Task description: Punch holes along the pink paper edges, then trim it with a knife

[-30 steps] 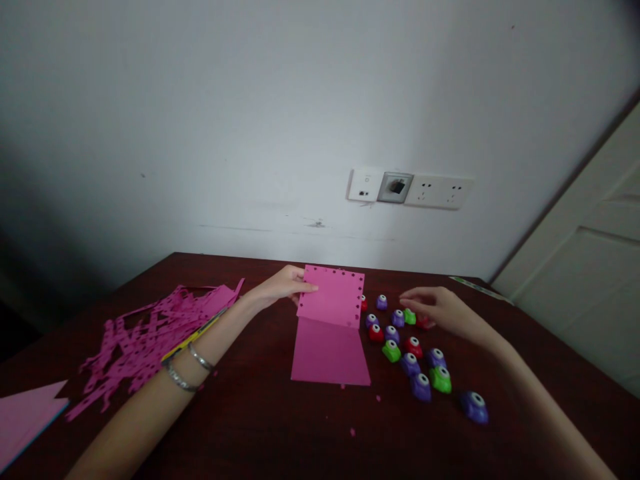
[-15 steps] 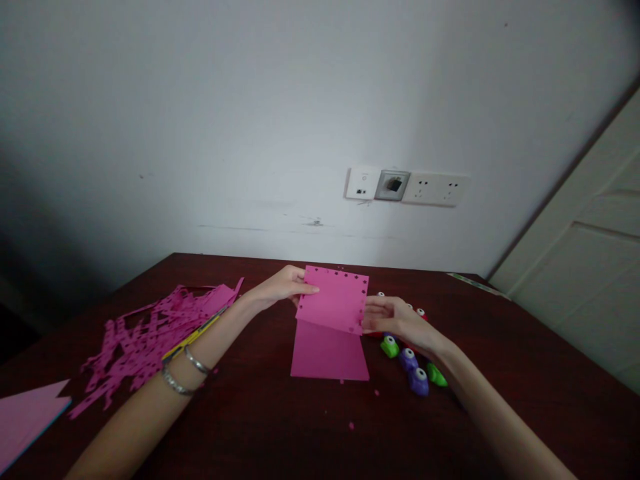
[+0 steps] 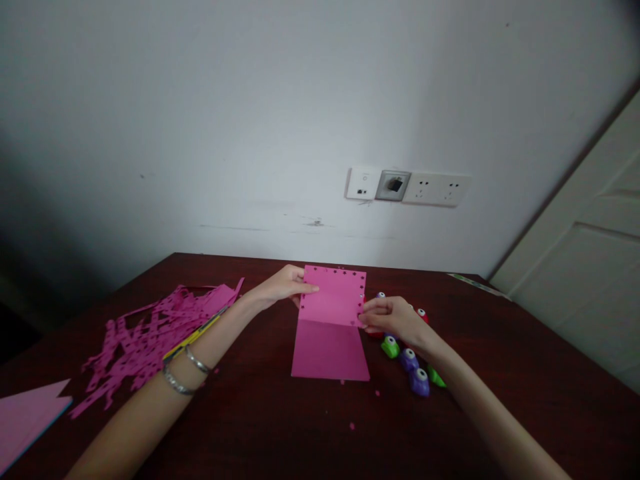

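Aside, cut strips (image 3: 207,308): heaped, probably for elbow room.
Left hand (image 3: 284,283): thumb in front, fingers behind, pinching pink card (image 3: 333,298), likely to steady it.
Pink card: tilted up between both hands.
Right hand (image 3: 393,319): fingertips pinching its lower right corner.
Punches (image 3: 419,382): clustered nearby, presumably for reach.

Table (image 3: 260,433): dark red-brown top, spanning the lower half of the frame.
Pink strips (image 3: 170,325): tangled, perforated pile, left.
Yellow item (image 3: 197,333): long and narrow, along the pile's lower-right side; partly hidden.
Pale pink sheets (image 3: 30,420): lower left corner, one edge blue.
Pink sheet (image 3: 330,353): center; lower panel appears to rest on the tabletop.
Eye-topped pieces (image 3: 419,382): purple, green and red, grouped right of center; several partly hidden.
Pink scraps (image 3: 352,426): scattered, mainly lower center.
Narrow strip (image 3: 479,286): pale, far-right tabletop edge.
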Demonstrator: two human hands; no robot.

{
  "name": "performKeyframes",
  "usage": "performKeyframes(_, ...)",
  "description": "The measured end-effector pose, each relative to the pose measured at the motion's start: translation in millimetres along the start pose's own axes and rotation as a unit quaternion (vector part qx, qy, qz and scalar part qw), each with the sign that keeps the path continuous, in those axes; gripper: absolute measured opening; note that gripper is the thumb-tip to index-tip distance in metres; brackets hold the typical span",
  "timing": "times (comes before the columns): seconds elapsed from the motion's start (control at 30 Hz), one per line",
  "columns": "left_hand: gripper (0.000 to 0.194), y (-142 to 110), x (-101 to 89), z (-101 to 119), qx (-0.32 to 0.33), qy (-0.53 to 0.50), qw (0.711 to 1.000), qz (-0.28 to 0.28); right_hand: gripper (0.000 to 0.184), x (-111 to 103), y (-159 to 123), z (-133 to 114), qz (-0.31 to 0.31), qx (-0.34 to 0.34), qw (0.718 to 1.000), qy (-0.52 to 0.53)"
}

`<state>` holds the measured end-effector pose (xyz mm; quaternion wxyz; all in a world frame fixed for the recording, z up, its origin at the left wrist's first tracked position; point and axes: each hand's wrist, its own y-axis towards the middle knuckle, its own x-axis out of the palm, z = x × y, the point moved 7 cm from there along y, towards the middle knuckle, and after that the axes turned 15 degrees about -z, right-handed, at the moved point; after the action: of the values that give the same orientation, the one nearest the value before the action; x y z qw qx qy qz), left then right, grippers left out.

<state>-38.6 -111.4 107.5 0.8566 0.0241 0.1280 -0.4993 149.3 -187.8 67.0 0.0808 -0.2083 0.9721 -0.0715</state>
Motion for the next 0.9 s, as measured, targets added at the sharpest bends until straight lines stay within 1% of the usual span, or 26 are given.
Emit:
performKeyframes(0.1, 0.029, 1.1, -0.1, -1.3, 0.000, 0.001, 1.000, -0.003, 0.022, -3.4, -1.7, -0.9, 0.037, 0.002, 0.999, 0.012)
performKeyframes(0.33, 0.029, 1.8, -2.0, -3.6, 0.007, 0.000, 1.000, 0.003, 0.016, -1.3, -4.7, -10.3, 0.060, -0.013, 0.998, -0.001)
performKeyframes(0.43, 0.029, 1.7, -3.4, -4.9, 0.009, 0.001, 1.000, 0.004, 0.017, -0.8, -7.4, -12.6, 0.040, -0.007, 0.999, -0.007)
performKeyframes(0.57, 0.029, 1.5, -6.7, -7.1, 0.007, 0.004, 1.000, 0.011, 0.024, -0.4, -12.5, -17.0, 0.002, -0.013, 1.000, 0.008)
performKeyframes(0.77, 0.031, 0.4, -7.1, -6.4, 0.000, 0.007, 1.000, 0.016, 0.025, 1.6, -13.3, -15.0, -0.028, -0.008, 0.999, 0.026)
performKeyframes(0.9, 0.031, 0.8, -5.5, -6.3, 0.001, 0.006, 1.000, 0.013, 0.026, 3.9, -12.5, -14.8, -0.037, -0.016, 0.999, 0.034)
